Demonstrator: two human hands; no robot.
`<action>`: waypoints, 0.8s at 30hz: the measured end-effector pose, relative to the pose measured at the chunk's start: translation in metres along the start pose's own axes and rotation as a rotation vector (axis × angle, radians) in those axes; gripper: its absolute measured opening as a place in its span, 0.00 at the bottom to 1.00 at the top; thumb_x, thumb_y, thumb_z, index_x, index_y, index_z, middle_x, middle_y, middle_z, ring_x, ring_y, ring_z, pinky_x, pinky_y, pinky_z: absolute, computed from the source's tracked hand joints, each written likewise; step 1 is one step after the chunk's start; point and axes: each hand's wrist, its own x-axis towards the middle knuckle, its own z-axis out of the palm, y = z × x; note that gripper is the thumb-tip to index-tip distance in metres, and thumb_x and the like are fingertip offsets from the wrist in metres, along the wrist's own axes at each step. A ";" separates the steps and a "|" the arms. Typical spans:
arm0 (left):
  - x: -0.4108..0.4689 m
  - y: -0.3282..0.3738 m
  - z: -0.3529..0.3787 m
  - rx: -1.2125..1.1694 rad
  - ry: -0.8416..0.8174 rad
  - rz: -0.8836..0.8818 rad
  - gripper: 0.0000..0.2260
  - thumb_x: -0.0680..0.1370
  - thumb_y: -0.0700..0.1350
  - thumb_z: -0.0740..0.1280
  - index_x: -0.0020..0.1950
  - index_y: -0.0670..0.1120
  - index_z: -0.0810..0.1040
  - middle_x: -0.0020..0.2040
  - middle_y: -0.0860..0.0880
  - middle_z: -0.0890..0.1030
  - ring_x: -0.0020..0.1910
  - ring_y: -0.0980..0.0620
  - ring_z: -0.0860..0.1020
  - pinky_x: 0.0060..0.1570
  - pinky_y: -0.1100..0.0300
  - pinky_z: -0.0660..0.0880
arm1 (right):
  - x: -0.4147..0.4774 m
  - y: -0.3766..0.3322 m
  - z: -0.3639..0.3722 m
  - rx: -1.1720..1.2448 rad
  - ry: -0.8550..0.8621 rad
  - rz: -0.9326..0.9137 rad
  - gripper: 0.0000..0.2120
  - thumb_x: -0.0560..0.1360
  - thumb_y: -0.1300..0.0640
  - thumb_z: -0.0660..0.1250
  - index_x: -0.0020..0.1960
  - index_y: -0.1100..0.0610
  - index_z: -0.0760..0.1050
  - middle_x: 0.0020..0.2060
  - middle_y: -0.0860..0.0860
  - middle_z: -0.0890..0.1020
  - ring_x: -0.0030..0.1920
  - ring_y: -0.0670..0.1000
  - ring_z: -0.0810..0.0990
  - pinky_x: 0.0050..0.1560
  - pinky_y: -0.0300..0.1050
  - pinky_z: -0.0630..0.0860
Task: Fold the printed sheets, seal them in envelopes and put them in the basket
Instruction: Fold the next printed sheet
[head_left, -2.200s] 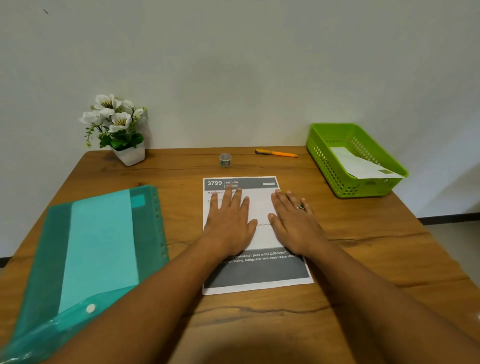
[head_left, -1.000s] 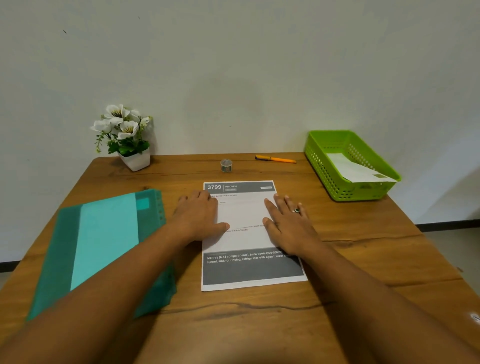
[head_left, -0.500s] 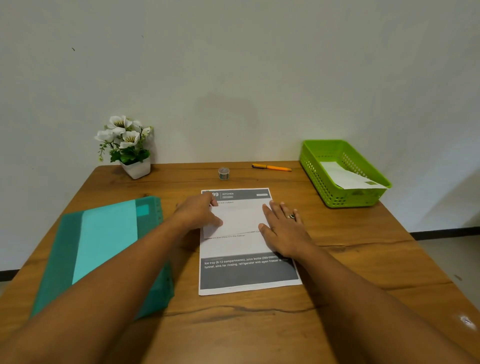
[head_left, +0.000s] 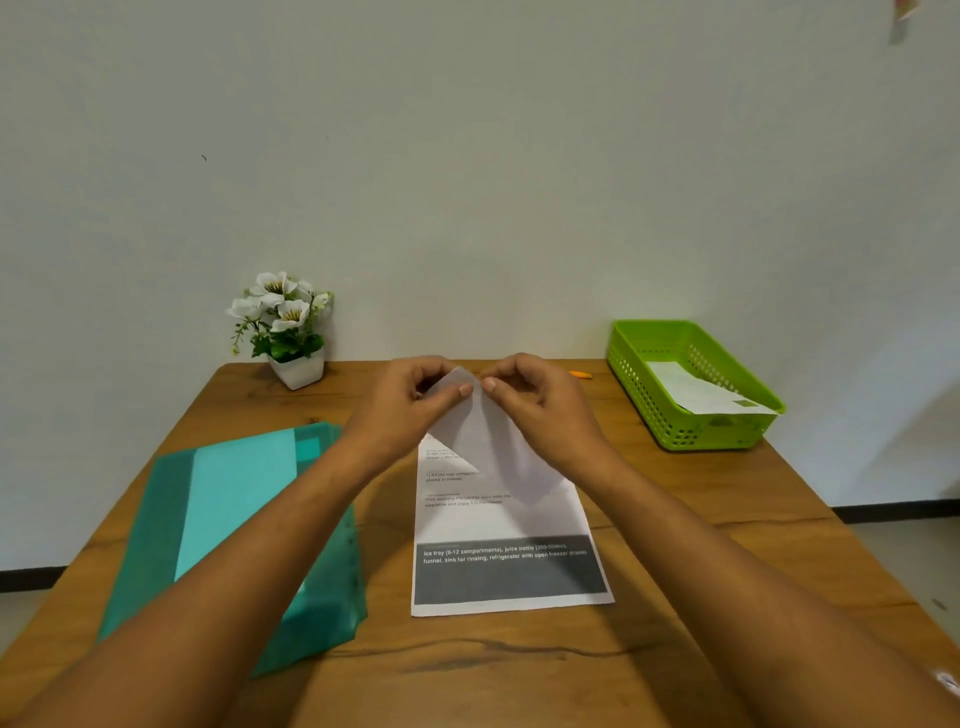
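Lifted off the table now, the sheet's (head_left: 493, 457) far edge is pinched by left hand (head_left: 410, 400) and right hand (head_left: 535, 400).

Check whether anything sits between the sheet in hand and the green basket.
Almost nothing. The left hand and right hand pinch the lifted far edge of the sheet. Only the orange pen lies flat on the table between the right hand and the basket, near the far edge.

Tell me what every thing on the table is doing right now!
Sheet: far end lifted, near end flat on table.
Left hand: pinches the sheet's lifted end.
Right hand: pinches the sheet's lifted end.
Basket: upright, holds one envelope.
Envelope: lying in the basket.
Folder: flat on the table.
Flower pot: upright.
Pen: mostly hidden behind the right hand.
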 end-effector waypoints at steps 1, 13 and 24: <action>0.001 0.007 -0.004 -0.005 0.008 0.030 0.05 0.81 0.50 0.71 0.51 0.51 0.85 0.45 0.54 0.85 0.46 0.54 0.83 0.43 0.53 0.79 | 0.003 -0.008 0.001 0.042 0.022 -0.022 0.03 0.79 0.58 0.72 0.50 0.56 0.84 0.44 0.45 0.86 0.46 0.43 0.83 0.46 0.38 0.77; 0.013 0.053 -0.029 -0.036 0.178 0.184 0.06 0.80 0.48 0.72 0.50 0.49 0.88 0.46 0.55 0.87 0.48 0.55 0.84 0.47 0.60 0.80 | 0.011 -0.050 0.001 0.178 0.048 -0.109 0.04 0.81 0.56 0.71 0.51 0.55 0.84 0.46 0.48 0.86 0.48 0.50 0.85 0.51 0.53 0.82; 0.014 0.063 -0.052 -0.088 0.251 0.166 0.07 0.78 0.50 0.73 0.49 0.48 0.88 0.45 0.54 0.87 0.46 0.60 0.82 0.44 0.67 0.76 | 0.003 -0.022 -0.015 0.163 -0.065 -0.045 0.05 0.80 0.60 0.71 0.46 0.53 0.83 0.41 0.48 0.86 0.43 0.46 0.82 0.45 0.43 0.77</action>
